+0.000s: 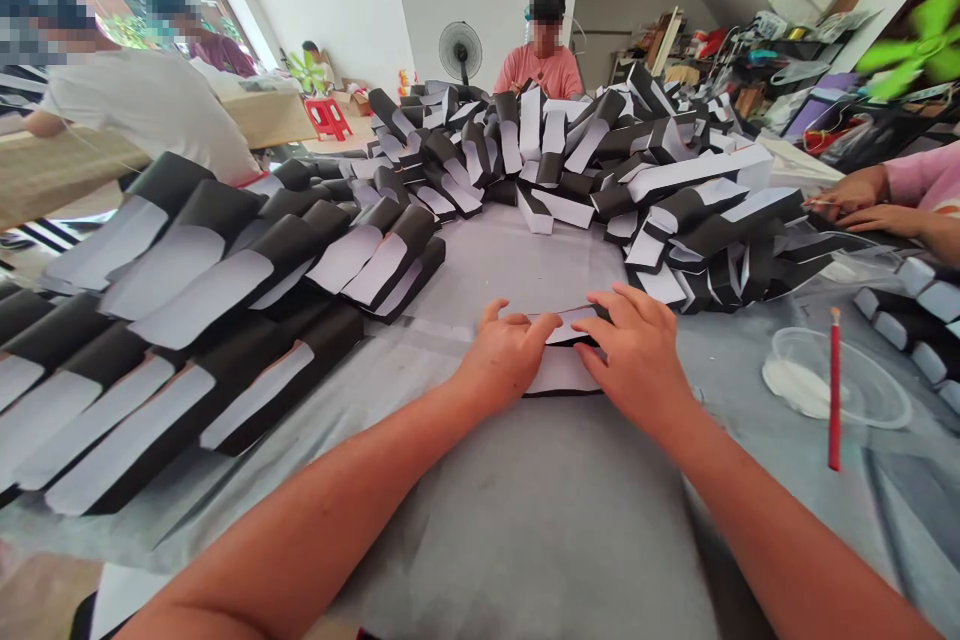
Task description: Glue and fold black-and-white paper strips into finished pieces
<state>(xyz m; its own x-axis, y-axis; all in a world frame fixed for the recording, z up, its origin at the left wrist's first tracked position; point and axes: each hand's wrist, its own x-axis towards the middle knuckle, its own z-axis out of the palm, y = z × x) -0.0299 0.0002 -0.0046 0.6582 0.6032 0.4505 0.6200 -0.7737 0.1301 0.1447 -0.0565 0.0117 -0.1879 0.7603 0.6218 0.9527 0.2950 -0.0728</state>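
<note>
A black-and-white folded paper piece [564, 375] lies on the grey-covered table in front of me, with a raised fold along its far side. My left hand [502, 360] grips its left part, with fingers bent at the fold. At the right end, my right hand [641, 355] is closed with thumb and fingers about the black edge of the same piece. The fingertips of both hands are partly hidden behind the paper.
Stacked folded paper boxes [202, 260] fill the left side, and a large heap of similar boxes [551, 125] lies ahead. To the right, a red brush [834, 390] rests across a clear plastic tub [885, 410] holding white paste. A co-worker's hands [862, 205] are beyond it.
</note>
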